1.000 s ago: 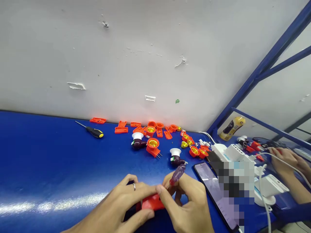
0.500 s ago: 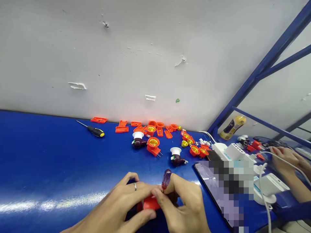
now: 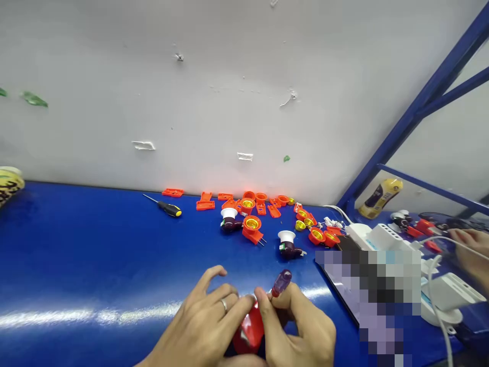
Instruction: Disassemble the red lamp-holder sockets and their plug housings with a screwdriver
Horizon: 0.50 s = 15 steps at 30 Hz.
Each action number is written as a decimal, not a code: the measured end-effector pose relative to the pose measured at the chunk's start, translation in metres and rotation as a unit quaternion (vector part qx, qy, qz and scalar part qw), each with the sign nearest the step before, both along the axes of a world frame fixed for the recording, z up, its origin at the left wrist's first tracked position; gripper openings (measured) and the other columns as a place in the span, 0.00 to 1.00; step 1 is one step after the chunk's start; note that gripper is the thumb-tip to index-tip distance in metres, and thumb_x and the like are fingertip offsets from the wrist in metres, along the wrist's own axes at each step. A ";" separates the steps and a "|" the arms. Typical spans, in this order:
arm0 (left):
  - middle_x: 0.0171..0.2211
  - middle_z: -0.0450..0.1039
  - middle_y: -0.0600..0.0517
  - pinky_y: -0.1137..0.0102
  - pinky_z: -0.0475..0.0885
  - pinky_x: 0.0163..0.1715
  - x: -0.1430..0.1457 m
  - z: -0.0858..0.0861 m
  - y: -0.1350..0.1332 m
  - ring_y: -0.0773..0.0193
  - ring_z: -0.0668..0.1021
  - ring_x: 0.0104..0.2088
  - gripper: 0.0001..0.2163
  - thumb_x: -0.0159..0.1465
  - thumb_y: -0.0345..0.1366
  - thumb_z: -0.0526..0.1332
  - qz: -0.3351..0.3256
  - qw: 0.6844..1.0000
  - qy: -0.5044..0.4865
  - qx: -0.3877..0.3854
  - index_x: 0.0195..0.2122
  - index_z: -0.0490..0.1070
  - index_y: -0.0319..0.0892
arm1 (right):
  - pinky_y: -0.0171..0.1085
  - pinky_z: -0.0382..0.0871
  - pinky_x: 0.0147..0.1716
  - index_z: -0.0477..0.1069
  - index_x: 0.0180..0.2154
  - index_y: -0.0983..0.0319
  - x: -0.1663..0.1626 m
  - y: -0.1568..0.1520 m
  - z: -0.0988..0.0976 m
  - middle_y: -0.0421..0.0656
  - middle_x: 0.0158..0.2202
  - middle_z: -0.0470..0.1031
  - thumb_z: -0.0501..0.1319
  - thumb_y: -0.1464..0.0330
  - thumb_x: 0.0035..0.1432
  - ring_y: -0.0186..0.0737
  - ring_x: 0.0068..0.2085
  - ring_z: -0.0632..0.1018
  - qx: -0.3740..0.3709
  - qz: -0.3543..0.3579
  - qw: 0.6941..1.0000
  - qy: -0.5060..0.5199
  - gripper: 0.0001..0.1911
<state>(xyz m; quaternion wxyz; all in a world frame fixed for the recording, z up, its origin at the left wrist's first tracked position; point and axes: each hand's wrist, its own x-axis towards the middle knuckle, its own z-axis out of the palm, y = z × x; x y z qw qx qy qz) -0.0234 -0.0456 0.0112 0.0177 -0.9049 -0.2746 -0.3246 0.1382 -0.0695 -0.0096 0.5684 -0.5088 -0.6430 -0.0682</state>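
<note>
My left hand (image 3: 202, 321), with a ring on one finger, grips a red plastic lamp socket (image 3: 251, 329) low in the middle of the view. Its lower part is hidden by my fingers and the frame's edge. In my right hand (image 3: 305, 326) is a small screwdriver (image 3: 281, 283) with a see-through purple handle, slanting up to the right. The screwdriver's tip is covered by my fingers, beside the socket. Just beyond my hands stand a dark socket with a white rim (image 3: 288, 244), another like it (image 3: 229, 220), and an orange plug-in socket (image 3: 252, 229).
Orange shells and brass-lined sockets (image 3: 317, 235) lie along the wall. A black-and-yellow screwdriver (image 3: 169, 208) rests at left. On the right are a phone (image 3: 340, 290), a white power strip (image 3: 359, 232) with chargers, a yellow bottle (image 3: 381, 199), and another person's hand (image 3: 471, 247).
The view has shifted left, so the bench items appear farther right. The purple screwdriver leans more to the right, and the red socket has been turned in my left hand.
</note>
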 end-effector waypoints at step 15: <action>0.27 0.74 0.59 0.78 0.69 0.28 0.030 0.056 0.004 0.72 0.75 0.25 0.05 0.65 0.27 0.64 -0.004 0.976 -0.205 -0.078 0.35 0.71 0.43 | 0.31 0.60 0.20 0.65 0.26 0.58 0.002 -0.002 0.000 0.32 0.19 0.63 0.60 0.69 0.66 0.27 0.18 0.67 0.006 0.027 1.000 0.011 0.14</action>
